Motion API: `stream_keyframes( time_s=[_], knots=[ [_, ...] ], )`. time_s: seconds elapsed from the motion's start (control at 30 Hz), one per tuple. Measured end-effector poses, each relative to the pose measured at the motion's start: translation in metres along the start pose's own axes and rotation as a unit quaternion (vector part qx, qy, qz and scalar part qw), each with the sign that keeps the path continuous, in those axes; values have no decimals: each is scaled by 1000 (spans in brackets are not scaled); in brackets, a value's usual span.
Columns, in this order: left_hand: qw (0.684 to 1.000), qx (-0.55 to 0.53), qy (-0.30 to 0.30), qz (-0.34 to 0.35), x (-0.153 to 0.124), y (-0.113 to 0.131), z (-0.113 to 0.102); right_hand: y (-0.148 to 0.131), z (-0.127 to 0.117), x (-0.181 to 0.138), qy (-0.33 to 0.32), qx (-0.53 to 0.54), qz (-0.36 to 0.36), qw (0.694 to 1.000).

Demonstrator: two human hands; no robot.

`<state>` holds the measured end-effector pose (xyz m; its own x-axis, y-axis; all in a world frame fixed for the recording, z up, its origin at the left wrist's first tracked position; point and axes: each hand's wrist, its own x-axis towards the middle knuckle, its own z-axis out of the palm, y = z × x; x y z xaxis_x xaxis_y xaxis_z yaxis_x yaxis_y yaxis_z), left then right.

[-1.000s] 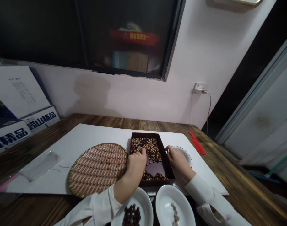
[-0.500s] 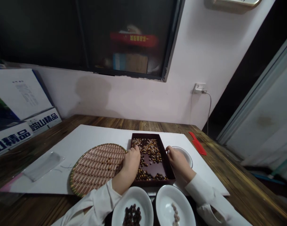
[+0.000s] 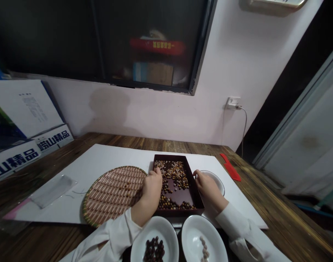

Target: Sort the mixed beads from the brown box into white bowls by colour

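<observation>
beads [image 3: 172, 169] lay in the dark tray [image 3: 183, 195], seemingly steadied by the right hand [image 3: 209, 187] at its rim, left hand [image 3: 151, 188] opposite, fingers of both bunched, though what they held i couldn't tell

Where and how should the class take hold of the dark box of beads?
Probably by its two long side walls, pressed from left and right together. The box sits flat and open-topped; those straight, raised walls face each other, and the loose beads inside favour keeping it level.
</observation>
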<state>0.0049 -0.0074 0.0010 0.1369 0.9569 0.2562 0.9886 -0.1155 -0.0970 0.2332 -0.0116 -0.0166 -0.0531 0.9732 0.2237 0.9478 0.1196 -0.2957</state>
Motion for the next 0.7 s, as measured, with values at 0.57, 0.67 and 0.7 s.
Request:
stream_keyframes(
  time_s=[0.57, 0.67, 0.7],
  knots=[
    [999, 16, -33, -28, 1, -7, -6, -3, -3, -1, -5, -12, -8, 1000],
    [999, 13, -34, -29, 2, -7, -5, -3, -4, -1, -5, -29, -5, 1000],
    [999, 11, -35, -31, 2, -7, -5, -3, -4, -1, -6, -31, -3, 1000]
  ],
)
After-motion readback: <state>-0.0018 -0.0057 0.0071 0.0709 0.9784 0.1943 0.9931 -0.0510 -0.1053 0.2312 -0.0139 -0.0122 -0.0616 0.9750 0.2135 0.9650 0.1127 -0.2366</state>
